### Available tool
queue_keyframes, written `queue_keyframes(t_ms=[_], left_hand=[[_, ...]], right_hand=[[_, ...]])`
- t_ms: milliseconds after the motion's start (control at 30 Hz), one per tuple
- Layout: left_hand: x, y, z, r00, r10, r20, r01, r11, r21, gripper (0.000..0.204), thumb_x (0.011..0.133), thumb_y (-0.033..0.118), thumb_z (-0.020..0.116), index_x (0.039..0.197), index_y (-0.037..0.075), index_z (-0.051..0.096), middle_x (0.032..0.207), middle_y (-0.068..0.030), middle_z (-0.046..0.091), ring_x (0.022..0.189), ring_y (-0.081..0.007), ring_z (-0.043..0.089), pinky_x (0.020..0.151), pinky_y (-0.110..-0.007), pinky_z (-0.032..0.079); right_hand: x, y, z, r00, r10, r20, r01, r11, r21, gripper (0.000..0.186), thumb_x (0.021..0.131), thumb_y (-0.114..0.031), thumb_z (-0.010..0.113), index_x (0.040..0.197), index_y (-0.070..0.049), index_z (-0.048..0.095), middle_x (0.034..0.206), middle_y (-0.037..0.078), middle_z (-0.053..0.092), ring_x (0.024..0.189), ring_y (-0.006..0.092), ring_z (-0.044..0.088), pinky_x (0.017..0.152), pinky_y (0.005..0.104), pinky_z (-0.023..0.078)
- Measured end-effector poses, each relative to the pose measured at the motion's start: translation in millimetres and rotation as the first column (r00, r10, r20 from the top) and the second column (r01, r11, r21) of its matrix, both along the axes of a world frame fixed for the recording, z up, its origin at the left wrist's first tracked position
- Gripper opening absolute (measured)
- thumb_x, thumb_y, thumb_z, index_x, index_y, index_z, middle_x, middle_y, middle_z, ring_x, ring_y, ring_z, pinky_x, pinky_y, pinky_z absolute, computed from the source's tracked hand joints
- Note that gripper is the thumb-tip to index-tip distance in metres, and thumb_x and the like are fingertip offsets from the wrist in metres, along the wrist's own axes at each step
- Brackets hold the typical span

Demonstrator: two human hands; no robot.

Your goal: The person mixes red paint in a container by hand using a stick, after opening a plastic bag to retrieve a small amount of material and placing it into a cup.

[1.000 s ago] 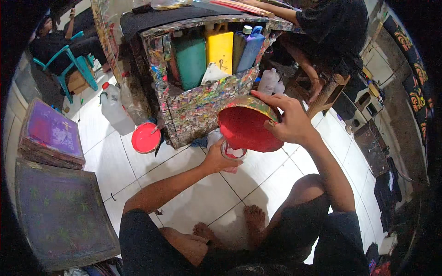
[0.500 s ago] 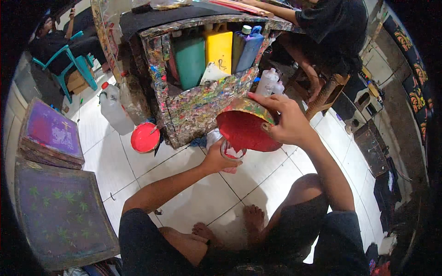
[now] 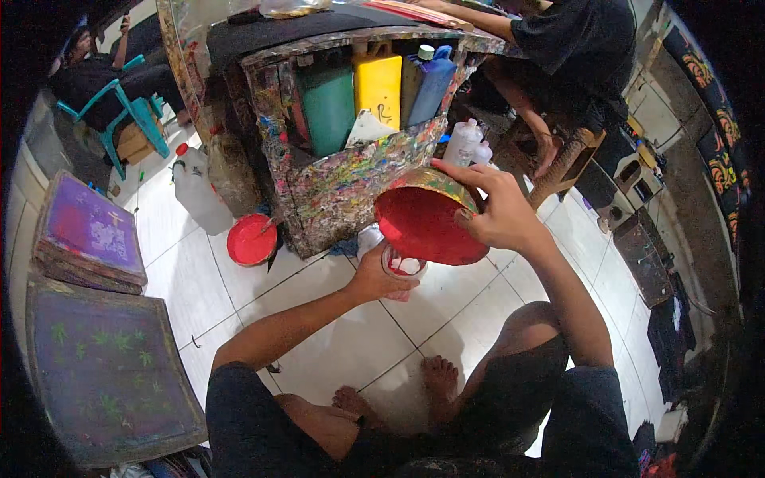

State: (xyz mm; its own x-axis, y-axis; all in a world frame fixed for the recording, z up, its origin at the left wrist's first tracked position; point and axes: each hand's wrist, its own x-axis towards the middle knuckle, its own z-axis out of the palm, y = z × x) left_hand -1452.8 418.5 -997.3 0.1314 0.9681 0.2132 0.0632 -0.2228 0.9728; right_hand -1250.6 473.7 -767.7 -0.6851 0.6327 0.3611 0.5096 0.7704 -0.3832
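Note:
My right hand (image 3: 502,211) grips the rim of a paint-crusted bowl (image 3: 430,227), its inside coated in red paint. The bowl is tipped on its side, its lower left rim over the mouth of a clear jar (image 3: 404,263). Around that jar my left hand (image 3: 378,275) is closed; red and white stuff shows inside it. Left of my hands, a second bowl of red paint (image 3: 252,239) rests on the tiled floor with a stick or spoon leaning in it. Whether paint is running from the tipped bowl I cannot tell.
A paint-splattered stand (image 3: 343,191) ahead holds green, yellow (image 3: 378,88) and blue jugs. Left of it stands a translucent jug with a red cap (image 3: 199,191). Framed printing screens (image 3: 111,366) lie at the left. White bottles (image 3: 462,143) stand at the right, near a seated person (image 3: 574,64).
The bowl and both hands stay almost in place. More white shows in the jar's mouth now, and my right thumb has shifted slightly on the bowl's rim.

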Motion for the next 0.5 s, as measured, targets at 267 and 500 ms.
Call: queue_keyframes(t_ms=[267,500], left_hand=[[-2.1,-3.2,3.9,0.987,0.078,-0.143,-0.074,0.997,0.036,0.086,0.06,0.026,0.092,0.131,0.003,0.048,0.121,-0.0098,0.062,0.11,-0.0198,0.061,0.098,-0.037,0.048],[-2.1,4.6,-12.6,1.0,0.013,-0.013,-0.013,1.0,-0.026,0.094,0.057,0.024,0.095,0.134,0.005,0.045,0.124,-0.0101,0.06,0.113,-0.0197,0.059,0.098,-0.039,0.05]], right_hand=[[4.7,18.1,-18.3,0.988,-0.11,-0.105,0.085,0.973,-0.215,0.065,0.069,-0.007,0.062,0.134,-0.019,0.061,0.095,0.018,0.07,0.083,0.019,0.064,0.085,0.031,0.049],[46.2,84.0,-75.5,0.952,-0.205,-0.227,0.082,0.885,-0.458,0.027,0.082,-0.024,0.062,0.096,-0.001,0.067,0.075,0.005,0.065,0.068,0.0137,0.062,0.06,0.0298,0.049]])
